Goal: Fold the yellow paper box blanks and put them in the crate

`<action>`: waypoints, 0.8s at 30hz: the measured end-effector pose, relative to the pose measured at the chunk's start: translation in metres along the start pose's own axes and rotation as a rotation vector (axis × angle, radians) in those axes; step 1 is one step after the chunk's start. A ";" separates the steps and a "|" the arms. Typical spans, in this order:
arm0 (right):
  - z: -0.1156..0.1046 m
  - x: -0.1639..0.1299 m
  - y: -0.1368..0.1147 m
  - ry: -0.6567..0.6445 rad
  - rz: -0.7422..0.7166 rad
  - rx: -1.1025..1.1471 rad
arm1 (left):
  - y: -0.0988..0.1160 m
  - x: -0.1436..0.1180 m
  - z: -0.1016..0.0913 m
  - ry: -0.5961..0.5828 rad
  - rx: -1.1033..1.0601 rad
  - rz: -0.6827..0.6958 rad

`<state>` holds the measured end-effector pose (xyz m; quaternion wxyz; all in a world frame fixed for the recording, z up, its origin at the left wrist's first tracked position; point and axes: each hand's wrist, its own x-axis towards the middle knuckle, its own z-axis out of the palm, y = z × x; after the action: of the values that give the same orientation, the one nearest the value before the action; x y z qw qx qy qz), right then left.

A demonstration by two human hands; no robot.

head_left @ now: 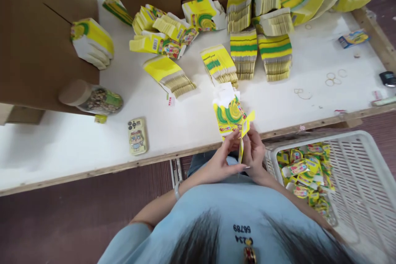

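Light blue short-sleeved shirt (pixel 216 210) with dark printed digits, bracelet (pixel 177 190) on left wrist, long dark hair (pixel 198 239)

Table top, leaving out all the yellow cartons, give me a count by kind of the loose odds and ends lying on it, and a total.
Phone in a cartoon case: 1
Jar lying on its side: 1
Small blue box: 1
Loose rubber bands that can be made out: about 5
Dark object at the right edge, kind unclear: 1
Total: about 9
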<state>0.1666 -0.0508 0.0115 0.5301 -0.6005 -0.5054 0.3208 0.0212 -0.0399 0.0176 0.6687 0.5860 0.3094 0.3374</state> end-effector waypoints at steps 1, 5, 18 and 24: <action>-0.002 -0.003 0.000 0.021 0.007 -0.019 | 0.000 -0.002 -0.001 -0.011 0.028 -0.024; -0.006 -0.009 -0.003 0.078 -0.011 -0.044 | 0.000 -0.007 -0.005 0.022 0.159 -0.052; -0.024 -0.023 0.009 -0.039 -0.041 0.090 | -0.008 -0.026 -0.004 0.061 0.062 -0.099; -0.029 -0.010 -0.005 -0.205 0.031 0.117 | -0.009 -0.031 -0.010 0.083 0.100 -0.075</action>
<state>0.1888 -0.0694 0.0217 0.5047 -0.5404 -0.5279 0.4177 -0.0043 -0.0604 0.0076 0.6375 0.5921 0.3749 0.3200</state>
